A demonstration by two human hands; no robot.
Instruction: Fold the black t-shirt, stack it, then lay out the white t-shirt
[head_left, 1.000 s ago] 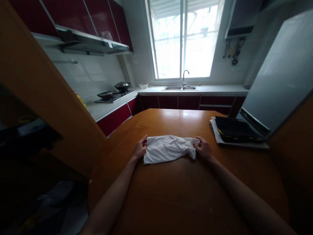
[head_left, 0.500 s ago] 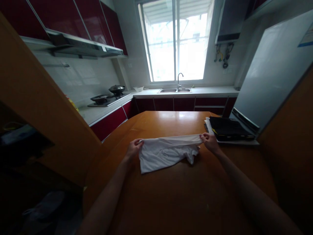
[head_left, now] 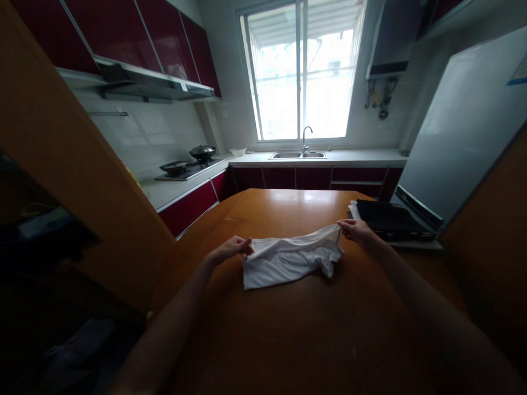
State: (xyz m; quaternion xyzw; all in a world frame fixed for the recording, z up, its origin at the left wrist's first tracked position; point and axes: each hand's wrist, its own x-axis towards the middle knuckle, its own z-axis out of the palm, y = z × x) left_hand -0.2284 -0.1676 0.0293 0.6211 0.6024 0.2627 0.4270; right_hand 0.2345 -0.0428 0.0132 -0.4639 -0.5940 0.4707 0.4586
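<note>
A white T-shirt (head_left: 288, 263) lies doubled over on the wooden table (head_left: 263, 334), creased, with a crumpled bit sticking out at its lower right. My left hand (head_left: 233, 248) pinches the upper left corner between thumb and fingers. At the upper right corner, my right hand (head_left: 354, 229) grips the cloth and lifts it a little off the tabletop. Between both hands the top edge is stretched, sagging slightly in the middle.
Folded dark clothes (head_left: 387, 216) are stacked at the table's right side, with a bit of white cloth at their left. Beyond the table run a counter with a sink (head_left: 298, 155) and a stove with pans (head_left: 201, 152). A fridge (head_left: 461, 120) stands at right.
The left hand has shifted its hold inward along the top edge, and that edge now sags and folds more. My right hand keeps its corner, raised slightly. The view has tilted a little.
</note>
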